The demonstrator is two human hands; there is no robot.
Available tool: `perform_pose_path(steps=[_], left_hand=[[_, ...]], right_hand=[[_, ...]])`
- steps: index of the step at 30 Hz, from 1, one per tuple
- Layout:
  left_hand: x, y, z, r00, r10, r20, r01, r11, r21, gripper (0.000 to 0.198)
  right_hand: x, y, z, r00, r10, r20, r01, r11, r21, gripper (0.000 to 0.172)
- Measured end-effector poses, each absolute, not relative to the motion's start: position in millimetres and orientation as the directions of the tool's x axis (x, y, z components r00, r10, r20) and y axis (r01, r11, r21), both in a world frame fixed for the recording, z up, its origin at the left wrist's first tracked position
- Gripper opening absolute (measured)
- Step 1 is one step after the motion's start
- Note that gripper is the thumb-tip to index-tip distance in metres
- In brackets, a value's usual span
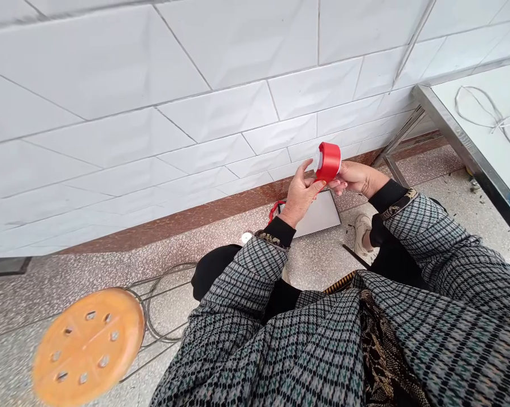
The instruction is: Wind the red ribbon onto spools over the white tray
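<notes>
Holding a glossy red ribbon roll (330, 161) on a round white spool (316, 162) before a white tiled wall (221, 113), above a flat white rectangular panel (322, 215); pinching the ribbon's underside with left hand (300, 195); touching its right side with right hand (358, 177); cannot tell how tightly closed.

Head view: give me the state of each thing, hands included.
Red ribbon: wound on a spool, held up.
Left hand: pinching the ribbon.
Right hand: at the spool, fingers partly hidden.
White cord: loosely looped on table.
Stool: upright.
White panel: lying on floor.
</notes>
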State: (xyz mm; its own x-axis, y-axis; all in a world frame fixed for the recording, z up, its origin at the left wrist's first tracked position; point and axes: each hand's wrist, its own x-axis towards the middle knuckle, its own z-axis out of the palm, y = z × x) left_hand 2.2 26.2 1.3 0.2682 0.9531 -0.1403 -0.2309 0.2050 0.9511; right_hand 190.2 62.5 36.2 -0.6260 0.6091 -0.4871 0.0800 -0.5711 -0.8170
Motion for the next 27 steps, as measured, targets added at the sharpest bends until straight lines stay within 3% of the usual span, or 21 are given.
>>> perform_pose_path(steps=[4, 10, 13, 15, 17, 19, 23, 27], left_hand=[[-10.4, 32.2, 8.2, 0.402, 0.908, -0.115, -0.234, 0.224, 0.946, 0.095], [-14.6, 32.1, 11.4, 0.489, 0.865, -0.114, -0.283, 0.281, 0.917, 0.099], [-11.6, 29.7, 10.8, 0.493, 0.866, -0.084, -0.367, 0.295, 0.882, 0.08], [-10.2, 28.8, 10.6, 0.505, 0.859, -0.079, -0.41, 0.319, 0.855, 0.068], [-9.1, 28.5, 9.8, 0.537, 0.838, -0.094, -0.411, 0.357, 0.839, 0.064], [-7.9, 28.1, 8.3, 0.574, 0.81, -0.122, -0.383, 0.397, 0.834, 0.066], [-4.1, 26.3, 5.0, 0.606, 0.779, -0.163, -0.337, 0.436, 0.834, 0.07], [-1.5, 24.8, 3.8, 0.591, 0.786, -0.18, -0.343, 0.447, 0.826, 0.068]], right_hand=[[193.5, 57.3, 30.0, -0.767, 0.5, -0.403, 0.105, -0.523, -0.846, 0.045], [188.1, 43.3, 35.2, -0.771, 0.473, -0.426, 0.17, -0.493, -0.854, 0.062], [189.8, 44.9, 47.5, -0.636, 0.611, -0.471, 0.284, -0.382, -0.879, 0.064], [193.7, 49.1, 54.8, -0.447, 0.798, -0.404, 0.434, -0.201, -0.878, 0.053], [197.6, 52.8, 59.7, -0.295, 0.933, -0.204, 0.621, 0.025, -0.784, 0.032], [199.5, 53.7, 63.1, -0.278, 0.96, -0.036, 0.769, 0.2, -0.607, 0.029], [196.4, 49.0, 70.6, -0.303, 0.947, -0.106, 0.926, 0.266, -0.268, 0.034], [193.7, 46.6, 77.9, -0.249, 0.951, -0.183, 0.968, 0.237, -0.083, 0.041]])
